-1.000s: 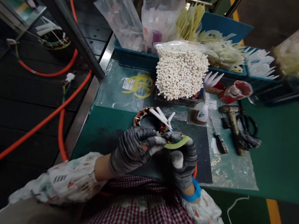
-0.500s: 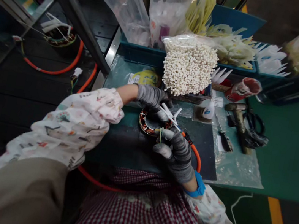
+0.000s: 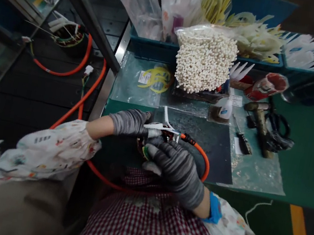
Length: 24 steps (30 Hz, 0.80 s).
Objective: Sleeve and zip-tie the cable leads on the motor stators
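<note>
Between my two gloved hands is a stator [image 3: 167, 135], a ring with copper-coloured windings, mostly hidden by my fingers. My left hand [image 3: 133, 123] grips it from the left, its fingers closed over the rim beside the white sleeves [image 3: 158, 126]. From the right, my right hand [image 3: 178, 170] closes on the near side, with a small yellow-green piece [image 3: 146, 152] showing at its fingertips. An orange cable [image 3: 206, 158] runs from the sleeved wires around past my right hand. Under the stator lies a dark mat [image 3: 216, 144] on the green bench.
A bag of small white pieces [image 3: 204, 63] stands behind the mat. To the right are a small bottle [image 3: 225, 110], a screwdriver [image 3: 244, 141], a hammer [image 3: 261, 126] and a red can [image 3: 267, 87]. Another stator [image 3: 68, 35] with an orange cable sits on the left rollers.
The stator has shifted nearer to me and looks tilted. My left hand has moved left and nearer from its far side; my right hand has drawn slightly nearer. The camera view has shifted too.
</note>
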Motion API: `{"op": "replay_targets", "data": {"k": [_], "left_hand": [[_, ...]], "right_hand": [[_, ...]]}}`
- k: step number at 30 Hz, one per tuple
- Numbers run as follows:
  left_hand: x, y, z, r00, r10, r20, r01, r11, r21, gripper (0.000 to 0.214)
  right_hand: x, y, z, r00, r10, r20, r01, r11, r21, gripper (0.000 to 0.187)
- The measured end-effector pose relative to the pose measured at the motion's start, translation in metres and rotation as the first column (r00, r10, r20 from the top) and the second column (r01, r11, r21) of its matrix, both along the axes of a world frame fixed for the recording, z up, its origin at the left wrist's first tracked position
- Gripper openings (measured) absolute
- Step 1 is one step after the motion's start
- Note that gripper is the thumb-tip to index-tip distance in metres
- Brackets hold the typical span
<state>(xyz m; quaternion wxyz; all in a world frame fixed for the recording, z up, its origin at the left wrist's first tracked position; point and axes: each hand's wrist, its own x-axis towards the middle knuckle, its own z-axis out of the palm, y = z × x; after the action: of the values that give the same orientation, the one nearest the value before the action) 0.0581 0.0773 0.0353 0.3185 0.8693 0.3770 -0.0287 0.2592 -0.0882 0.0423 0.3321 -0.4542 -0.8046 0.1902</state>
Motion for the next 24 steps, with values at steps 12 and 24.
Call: {"op": "replay_targets", "data": {"k": [12, 24], "left_hand": [[-0.007, -0.066, -0.031, 0.721, 0.459, 0.519, -0.320, 0.885, -0.338, 0.071], [-0.025, -0.128, -0.045, 0.497, 0.480, 0.723, -0.472, 0.849, -0.238, 0.059]], "right_hand": [[-0.029, -0.031, -0.049, 0.973, -0.200, 0.116, 0.193, 0.979, 0.068, 0.029], [-0.045, -0.052, -0.056, 0.968, -0.250, -0.037, 0.250, 0.968, 0.007, 0.022]]}}
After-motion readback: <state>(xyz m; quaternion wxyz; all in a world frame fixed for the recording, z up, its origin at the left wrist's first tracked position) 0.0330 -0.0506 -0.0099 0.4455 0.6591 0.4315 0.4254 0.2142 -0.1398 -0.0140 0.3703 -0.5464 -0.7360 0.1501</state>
